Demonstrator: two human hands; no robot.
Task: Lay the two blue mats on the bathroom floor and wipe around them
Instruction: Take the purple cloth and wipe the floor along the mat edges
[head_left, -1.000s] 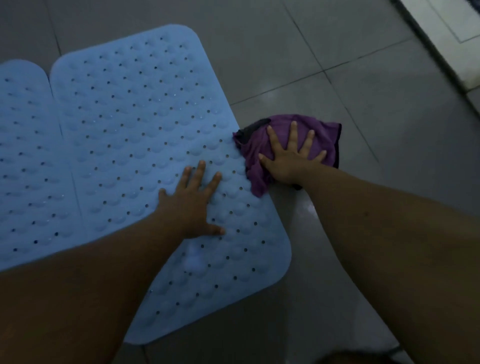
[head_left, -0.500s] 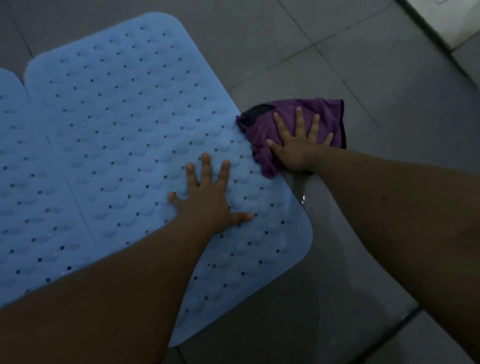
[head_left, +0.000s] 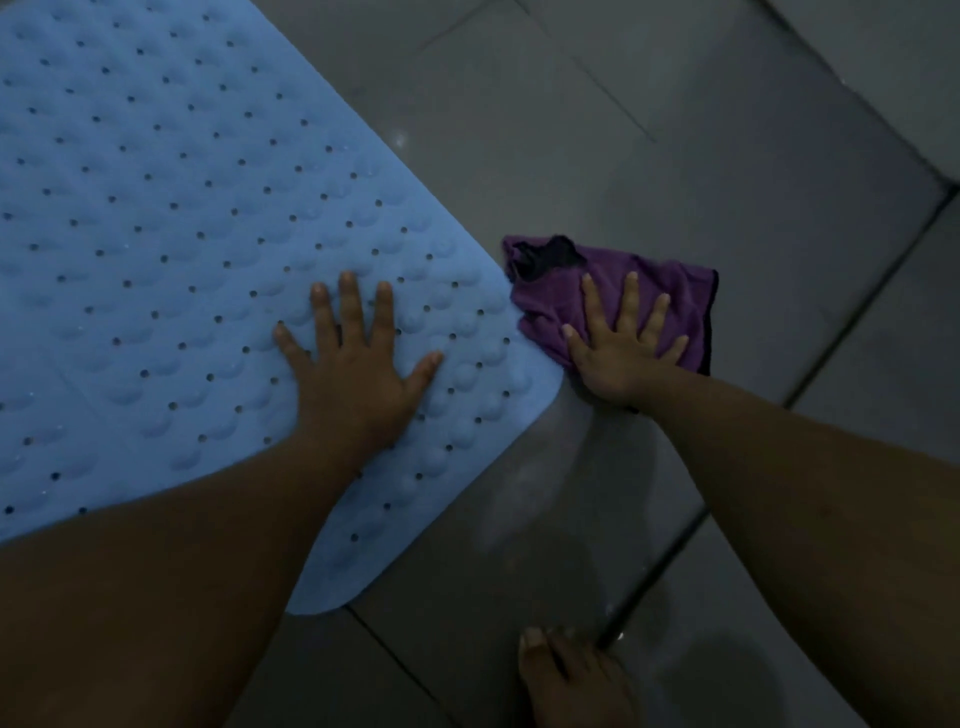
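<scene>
A light blue perforated mat (head_left: 197, 218) lies flat on the grey tiled floor and fills the left of the view. A faint seam low on the left suggests the second mat (head_left: 26, 447), mostly hidden by my forearm. My left hand (head_left: 358, 369) presses flat on the mat near its right edge, fingers spread, holding nothing. My right hand (head_left: 621, 358) rests palm-down with spread fingers on a crumpled purple cloth (head_left: 670, 291). The cloth lies on the floor and touches the mat's right edge near its rounded near corner.
Grey floor tiles (head_left: 649, 130) with dark grout lines stretch to the right. A wet sheen (head_left: 545, 467) shows on the tile just behind the cloth. My bare foot (head_left: 566, 680) stands at the bottom edge. A raised ledge (head_left: 914, 62) runs across the top right corner.
My right hand has slid the purple cloth along the mat's right edge toward its near corner. My left hand stays flat on the mat. The view has shifted right.
</scene>
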